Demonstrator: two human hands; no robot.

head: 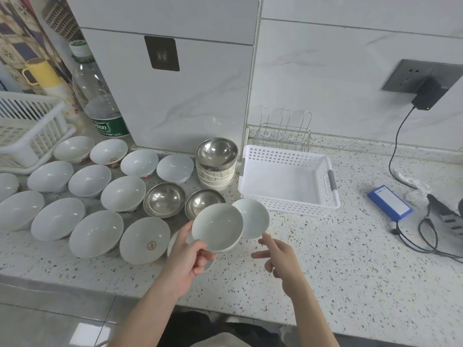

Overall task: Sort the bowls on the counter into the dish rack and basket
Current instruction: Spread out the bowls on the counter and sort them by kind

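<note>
From the head view, the left hand (191,254) grips a white bowl (217,226) above the speckled table (325,259), near the white basket (288,179); the right hand (278,256) hangs beside it, fingers relaxed, holding nothing

We read "...bon" in white letters on the green label of the clear plastic bottle (100,96), smaller print beneath too blurred for us, the blue box label (390,202) illegible
</note>
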